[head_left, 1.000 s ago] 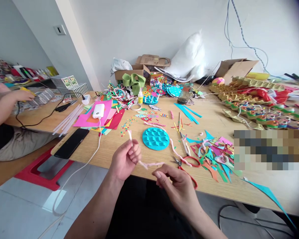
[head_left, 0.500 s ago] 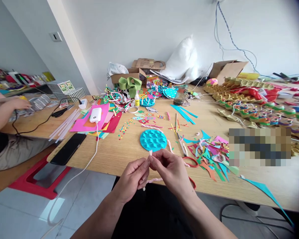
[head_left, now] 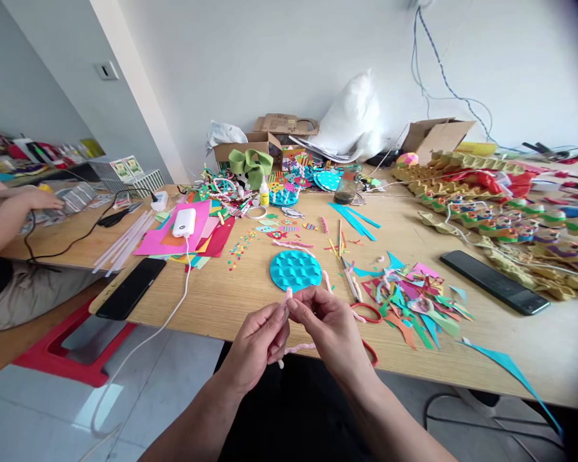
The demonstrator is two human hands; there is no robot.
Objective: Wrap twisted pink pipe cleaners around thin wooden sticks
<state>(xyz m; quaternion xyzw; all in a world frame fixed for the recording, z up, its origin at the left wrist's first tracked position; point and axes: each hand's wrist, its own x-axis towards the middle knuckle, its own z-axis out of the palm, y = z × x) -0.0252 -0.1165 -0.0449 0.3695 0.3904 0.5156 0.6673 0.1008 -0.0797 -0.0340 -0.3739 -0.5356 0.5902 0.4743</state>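
My left hand (head_left: 260, 339) is closed on a pale pink strand (head_left: 289, 293), whose tip sticks up between the fingertips. My right hand (head_left: 328, 324) pinches the same strand from the other side, thumb and forefinger together. A short pale end pokes out below the left fingers, and a twisted pink length runs between the hands lower down. Just beyond my fingertips lies a round turquoise disc (head_left: 295, 271) with a raised woven pattern. To the right of my right hand are scissors (head_left: 367, 312) with red-orange handles, partly hidden by the hand.
Paper scraps (head_left: 417, 301) are heaped at right, near a black phone (head_left: 495, 282). Egg cartons (head_left: 505, 215) with painted cups fill the far right. At left lie coloured sheets (head_left: 149, 239), a white charger (head_left: 183, 222) with a cable and another phone (head_left: 131, 289). A co-worker's hand (head_left: 45, 200) is far left.
Both hands stay together on the strand; its tip shows slightly higher above my fingers. The view has shifted very slightly.
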